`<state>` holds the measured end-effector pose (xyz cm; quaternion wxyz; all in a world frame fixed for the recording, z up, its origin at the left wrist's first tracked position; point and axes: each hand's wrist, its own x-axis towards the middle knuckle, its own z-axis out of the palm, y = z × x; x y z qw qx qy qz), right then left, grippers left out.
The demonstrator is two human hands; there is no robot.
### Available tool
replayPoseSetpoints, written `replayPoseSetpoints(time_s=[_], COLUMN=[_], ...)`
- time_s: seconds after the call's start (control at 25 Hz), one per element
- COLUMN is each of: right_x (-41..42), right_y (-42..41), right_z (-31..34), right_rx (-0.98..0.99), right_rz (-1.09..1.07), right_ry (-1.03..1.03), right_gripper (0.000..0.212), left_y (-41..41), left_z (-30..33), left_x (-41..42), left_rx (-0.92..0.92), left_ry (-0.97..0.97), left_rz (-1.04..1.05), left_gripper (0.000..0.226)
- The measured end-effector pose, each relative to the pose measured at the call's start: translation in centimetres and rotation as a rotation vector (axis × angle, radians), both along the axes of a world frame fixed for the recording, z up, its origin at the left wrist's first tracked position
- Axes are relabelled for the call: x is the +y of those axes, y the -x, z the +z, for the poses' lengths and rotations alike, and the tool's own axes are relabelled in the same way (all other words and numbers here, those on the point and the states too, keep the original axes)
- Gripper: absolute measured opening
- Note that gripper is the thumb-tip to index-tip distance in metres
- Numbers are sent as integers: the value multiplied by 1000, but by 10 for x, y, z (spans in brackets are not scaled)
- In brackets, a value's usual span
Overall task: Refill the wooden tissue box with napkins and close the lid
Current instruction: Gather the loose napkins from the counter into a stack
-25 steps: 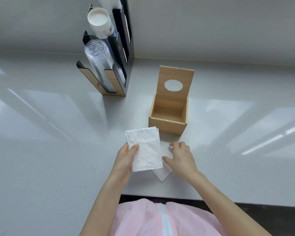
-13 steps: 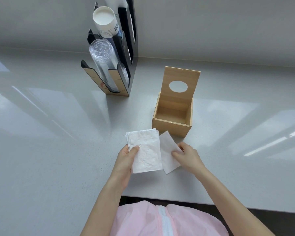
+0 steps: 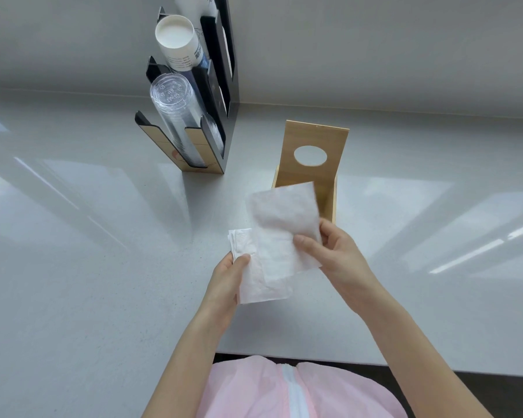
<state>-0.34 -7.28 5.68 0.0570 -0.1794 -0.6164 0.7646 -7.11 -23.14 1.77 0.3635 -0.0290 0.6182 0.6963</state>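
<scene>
A wooden tissue box (image 3: 328, 203) stands on the counter with its lid (image 3: 314, 140) swung upright; the lid has an oval hole. My left hand (image 3: 227, 279) grips a small stack of white napkins (image 3: 254, 285) by its left edge, in front of the box. My right hand (image 3: 332, 251) pinches a single napkin (image 3: 284, 218) and holds it raised over the stack. That napkin hides most of the box's opening, so I cannot see inside.
A black and wood cup dispenser (image 3: 194, 122) stands at the back left, holding clear plastic cups (image 3: 175, 107) and white paper cups (image 3: 177, 40). The grey counter (image 3: 88, 236) runs to a wall behind; its front edge lies just below my forearms.
My right hand has lifted the single napkin off the counter and brought it up over the stack, in front of the box. My left hand keeps hold of the stack.
</scene>
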Motion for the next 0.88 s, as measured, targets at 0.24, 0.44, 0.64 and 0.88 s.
replayPoseSetpoints(time_s=[0.24,0.44,0.64,0.88], right_x=[-22,-30,-34,-33], right_y=[1,-2,-4,-5], right_z=[-31,-37,-37,-42], right_rx=[-263,-269,-270,-269], right_rz=[-22,-2,9,8], right_ry=[-282,-300,-314,-358], right_gripper=[13,15,17,9], left_y=[-2,-3,-1,-5], left_z=[-3,-7,-7,-7], left_x=[2,1,1,2], left_rx=[20,-38,-90,13], left_ry=[-5,3,-13,34], left_rz=[-17,-2,-5,-3], left_gripper=[30,38,47,27])
